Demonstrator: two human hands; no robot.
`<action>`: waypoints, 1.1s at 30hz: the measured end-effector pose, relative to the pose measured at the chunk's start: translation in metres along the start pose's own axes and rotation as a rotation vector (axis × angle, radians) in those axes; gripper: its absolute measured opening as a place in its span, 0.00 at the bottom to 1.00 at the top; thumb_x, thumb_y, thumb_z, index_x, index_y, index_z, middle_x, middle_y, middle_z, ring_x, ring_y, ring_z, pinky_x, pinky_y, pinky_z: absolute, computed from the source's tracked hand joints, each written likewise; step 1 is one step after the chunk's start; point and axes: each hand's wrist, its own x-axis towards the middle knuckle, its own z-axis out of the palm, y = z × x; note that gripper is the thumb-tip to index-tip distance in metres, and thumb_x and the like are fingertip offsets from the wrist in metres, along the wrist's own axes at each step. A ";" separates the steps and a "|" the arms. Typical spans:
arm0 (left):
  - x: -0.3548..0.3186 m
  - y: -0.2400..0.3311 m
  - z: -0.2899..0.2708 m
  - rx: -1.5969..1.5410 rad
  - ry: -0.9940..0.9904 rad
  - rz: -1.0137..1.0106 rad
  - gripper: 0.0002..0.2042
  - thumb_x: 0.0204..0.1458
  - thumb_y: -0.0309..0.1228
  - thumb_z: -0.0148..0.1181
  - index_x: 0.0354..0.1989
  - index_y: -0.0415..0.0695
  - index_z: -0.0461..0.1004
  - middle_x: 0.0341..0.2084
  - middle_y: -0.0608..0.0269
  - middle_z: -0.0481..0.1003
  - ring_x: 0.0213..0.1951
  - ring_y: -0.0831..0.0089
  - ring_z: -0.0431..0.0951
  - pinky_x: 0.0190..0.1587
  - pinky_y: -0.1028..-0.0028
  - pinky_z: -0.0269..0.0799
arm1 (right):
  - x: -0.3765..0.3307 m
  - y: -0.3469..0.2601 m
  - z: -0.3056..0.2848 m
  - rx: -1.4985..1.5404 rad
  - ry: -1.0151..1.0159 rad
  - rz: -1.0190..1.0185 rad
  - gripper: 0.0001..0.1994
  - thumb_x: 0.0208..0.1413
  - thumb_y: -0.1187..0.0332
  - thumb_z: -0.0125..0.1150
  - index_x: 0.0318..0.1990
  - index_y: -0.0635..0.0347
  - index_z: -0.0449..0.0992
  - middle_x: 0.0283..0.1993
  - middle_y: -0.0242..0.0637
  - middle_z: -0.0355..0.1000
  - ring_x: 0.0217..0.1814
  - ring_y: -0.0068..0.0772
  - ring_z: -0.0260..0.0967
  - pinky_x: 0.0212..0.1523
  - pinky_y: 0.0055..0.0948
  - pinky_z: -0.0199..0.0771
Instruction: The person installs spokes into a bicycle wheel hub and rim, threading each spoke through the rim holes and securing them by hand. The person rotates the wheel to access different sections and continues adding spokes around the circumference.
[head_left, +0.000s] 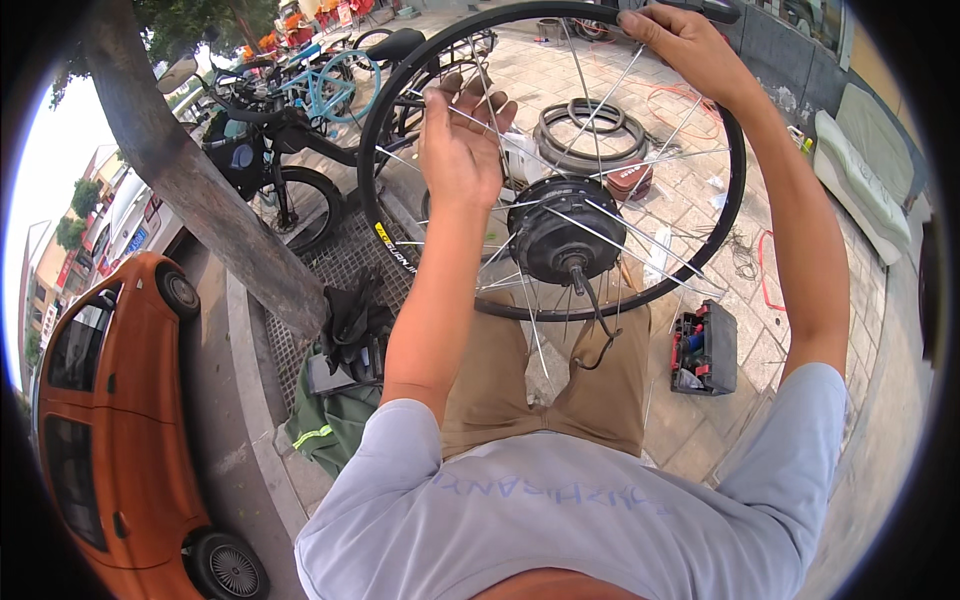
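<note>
A black bicycle wheel rim (368, 185) stands in front of me, laced with silvery spokes around a black hub motor (560, 235). Some spokes stick out loose, their ends free of the rim. From the hub's axle hangs a dark cable (602, 325). My right hand (685, 48) grips the rim at its upper right, thumb over the edge. My left hand (465, 145) is raised among the spokes on the left side, palm showing, its fingers apart and slightly bent. A spoke passes by those fingers; whether they touch it I cannot tell.
An open toolbox (705, 348) sits on the paving at right. Tyres (592, 135) and a reddish-brown pouch (628, 178) lie beyond the wheel. A tree trunk (190, 170), parked bikes (325, 90) and an orange car (125, 420) are at left. A pale cushion (862, 190) leans at right.
</note>
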 end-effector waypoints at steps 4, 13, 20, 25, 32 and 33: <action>-0.010 0.004 -0.012 -0.018 0.099 0.058 0.12 0.68 0.40 0.55 0.50 0.46 0.72 0.37 0.61 0.77 0.42 0.62 0.79 0.54 0.50 0.77 | -0.003 -0.037 -0.013 -0.097 -0.096 0.196 0.27 0.58 0.44 0.66 0.47 0.62 0.82 0.40 0.47 0.81 0.44 0.38 0.78 0.48 0.36 0.75; -0.014 0.036 -0.013 -0.341 -0.109 0.123 0.20 0.66 0.50 0.54 0.48 0.43 0.76 0.36 0.63 0.75 0.39 0.65 0.71 0.50 0.59 0.69 | -0.005 -0.072 -0.015 -0.307 -0.129 -0.105 0.23 0.62 0.49 0.62 0.49 0.61 0.80 0.43 0.54 0.80 0.46 0.54 0.78 0.47 0.44 0.75; 0.004 0.053 -0.008 -0.333 -0.121 0.063 0.30 0.65 0.63 0.45 0.41 0.43 0.73 0.27 0.65 0.66 0.32 0.68 0.62 0.38 0.66 0.61 | -0.006 -0.069 -0.017 -0.112 -0.030 -0.098 0.22 0.61 0.50 0.67 0.43 0.65 0.82 0.35 0.46 0.81 0.38 0.32 0.77 0.41 0.35 0.74; 0.012 0.070 0.032 -0.286 -0.366 0.027 0.30 0.70 0.58 0.36 0.46 0.38 0.67 0.32 0.60 0.64 0.35 0.67 0.60 0.42 0.65 0.59 | -0.025 -0.041 -0.030 0.128 0.084 -0.036 0.20 0.63 0.52 0.67 0.40 0.65 0.82 0.29 0.31 0.75 0.33 0.20 0.67 0.34 0.29 0.70; 0.038 0.078 0.051 -0.107 -0.637 -0.279 0.26 0.73 0.48 0.30 0.46 0.33 0.64 0.33 0.54 0.62 0.37 0.63 0.58 0.45 0.60 0.57 | -0.084 0.010 -0.002 0.200 0.275 0.033 0.28 0.62 0.41 0.64 0.38 0.64 0.83 0.26 0.28 0.70 0.31 0.18 0.64 0.31 0.27 0.64; 0.035 0.080 0.057 -0.140 -0.643 -0.336 0.29 0.72 0.51 0.27 0.43 0.33 0.65 0.35 0.53 0.62 0.39 0.63 0.60 0.46 0.59 0.58 | -0.092 0.006 -0.010 0.221 0.275 0.030 0.28 0.61 0.41 0.64 0.37 0.63 0.83 0.26 0.28 0.70 0.31 0.19 0.64 0.31 0.27 0.65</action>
